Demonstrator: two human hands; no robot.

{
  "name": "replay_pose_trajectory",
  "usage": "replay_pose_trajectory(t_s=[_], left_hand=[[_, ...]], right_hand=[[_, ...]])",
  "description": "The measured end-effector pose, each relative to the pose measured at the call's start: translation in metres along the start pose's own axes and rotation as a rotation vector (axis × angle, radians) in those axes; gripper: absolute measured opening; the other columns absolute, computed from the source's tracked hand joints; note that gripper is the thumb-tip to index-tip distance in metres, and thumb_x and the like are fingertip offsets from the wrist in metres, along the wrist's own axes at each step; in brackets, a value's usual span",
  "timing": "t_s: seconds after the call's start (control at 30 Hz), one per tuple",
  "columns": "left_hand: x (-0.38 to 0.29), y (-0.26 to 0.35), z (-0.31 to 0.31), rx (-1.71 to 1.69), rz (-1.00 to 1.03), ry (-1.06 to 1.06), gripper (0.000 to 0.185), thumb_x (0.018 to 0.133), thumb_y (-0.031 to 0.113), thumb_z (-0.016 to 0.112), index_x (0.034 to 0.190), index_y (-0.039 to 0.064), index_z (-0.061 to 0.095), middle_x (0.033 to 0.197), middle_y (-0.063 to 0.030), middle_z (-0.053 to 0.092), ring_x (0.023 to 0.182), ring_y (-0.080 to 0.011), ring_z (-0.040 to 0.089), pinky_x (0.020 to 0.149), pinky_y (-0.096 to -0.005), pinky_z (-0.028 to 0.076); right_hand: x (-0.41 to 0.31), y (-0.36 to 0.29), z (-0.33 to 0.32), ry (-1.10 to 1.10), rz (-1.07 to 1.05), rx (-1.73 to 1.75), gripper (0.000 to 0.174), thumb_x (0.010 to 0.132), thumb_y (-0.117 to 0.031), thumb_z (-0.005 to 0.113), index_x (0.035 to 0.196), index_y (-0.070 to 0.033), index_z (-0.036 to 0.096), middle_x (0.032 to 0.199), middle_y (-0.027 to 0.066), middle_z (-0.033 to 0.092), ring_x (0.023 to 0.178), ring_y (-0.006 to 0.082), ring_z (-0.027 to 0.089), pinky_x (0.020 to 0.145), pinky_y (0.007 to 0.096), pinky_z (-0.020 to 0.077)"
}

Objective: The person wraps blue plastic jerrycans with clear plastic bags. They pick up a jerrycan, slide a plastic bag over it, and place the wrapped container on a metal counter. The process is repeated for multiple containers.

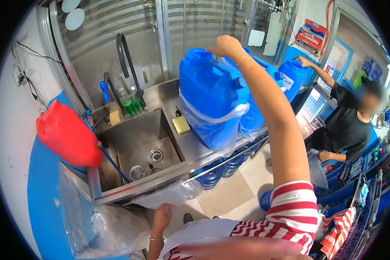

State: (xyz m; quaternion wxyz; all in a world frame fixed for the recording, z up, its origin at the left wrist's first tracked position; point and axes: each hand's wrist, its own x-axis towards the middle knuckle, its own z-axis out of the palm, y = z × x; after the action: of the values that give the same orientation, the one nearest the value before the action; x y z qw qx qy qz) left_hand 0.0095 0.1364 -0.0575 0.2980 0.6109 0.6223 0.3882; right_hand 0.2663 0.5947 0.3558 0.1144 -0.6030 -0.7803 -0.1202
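Observation:
My right hand (228, 47) is raised over the sink counter, its fingertips beside the open mouth of a large blue plastic jerry can (211, 84). Whether they touch the rim is unclear, and the palm side is hidden. The can has a moulded handle and a ribbed blue cap on a side spout. Clear plastic film (214, 126) wraps its lower part. Down near my body, my left hand (163, 213) hangs below the front of the counter with its fingers loosely bent and nothing in it. A clear plastic sheet (172, 195) lies just above that hand.
Left of the can are a yellow sponge (181, 125), a steel sink (152, 146), a black faucet (126, 55) and a red jerry can (68, 133). At right, a person in black (347, 120) touches another blue container (292, 78). Large blue bottles (209, 175) stand below the counter.

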Motion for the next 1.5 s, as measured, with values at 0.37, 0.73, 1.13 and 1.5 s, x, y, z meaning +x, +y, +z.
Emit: replay_pose_trajectory(t_s=[0.37, 0.73, 1.13, 1.5], left_hand=[[0.005, 0.002, 0.007, -0.046, 0.0, -0.028, 0.023, 0.076, -0.002, 0.058, 0.097, 0.002, 0.067, 0.098, -0.0148, 0.065, 0.092, -0.0312, 0.063, 0.081, -0.0358, 0.05], [0.004, -0.001, 0.004, -0.056, 0.036, -0.025, 0.024, 0.077, -0.002, 0.057, 0.098, 0.003, 0.067, 0.098, -0.0126, 0.065, 0.09, -0.0287, 0.064, 0.076, -0.0334, 0.051], [0.001, 0.002, 0.001, -0.067, 0.035, -0.049, 0.023, 0.077, -0.001, 0.058, 0.098, 0.004, 0.067, 0.098, -0.0124, 0.065, 0.088, -0.028, 0.064, 0.071, -0.0329, 0.05], [0.002, -0.003, -0.003, -0.027, 0.016, -0.073, 0.023, 0.076, -0.001, 0.058, 0.097, 0.002, 0.066, 0.098, -0.0157, 0.064, 0.092, -0.0331, 0.063, 0.081, -0.0363, 0.05]], right_hand=[[-0.006, -0.012, 0.082, 0.041, 0.153, 0.069, 0.027, 0.085, -0.012, 0.054, 0.106, -0.005, 0.07, 0.112, 0.0175, 0.066, 0.106, 0.0329, 0.063, 0.085, 0.0397, 0.0523], [-0.015, -0.02, 0.075, 0.034, 0.213, 0.12, 0.026, 0.086, -0.013, 0.054, 0.106, -0.005, 0.07, 0.114, 0.0164, 0.065, 0.107, 0.0338, 0.063, 0.085, 0.0401, 0.0522], [-0.005, -0.015, 0.071, -0.017, 0.176, 0.11, 0.039, 0.083, -0.028, 0.058, 0.113, -0.006, 0.066, 0.12, 0.018, 0.061, 0.113, 0.0347, 0.059, 0.09, 0.0403, 0.0496], [-0.004, -0.011, 0.035, -0.015, 0.085, 0.014, 0.057, 0.076, -0.054, 0.064, 0.108, -0.007, 0.069, 0.114, 0.0157, 0.065, 0.109, 0.0338, 0.06, 0.09, 0.0397, 0.0502]])
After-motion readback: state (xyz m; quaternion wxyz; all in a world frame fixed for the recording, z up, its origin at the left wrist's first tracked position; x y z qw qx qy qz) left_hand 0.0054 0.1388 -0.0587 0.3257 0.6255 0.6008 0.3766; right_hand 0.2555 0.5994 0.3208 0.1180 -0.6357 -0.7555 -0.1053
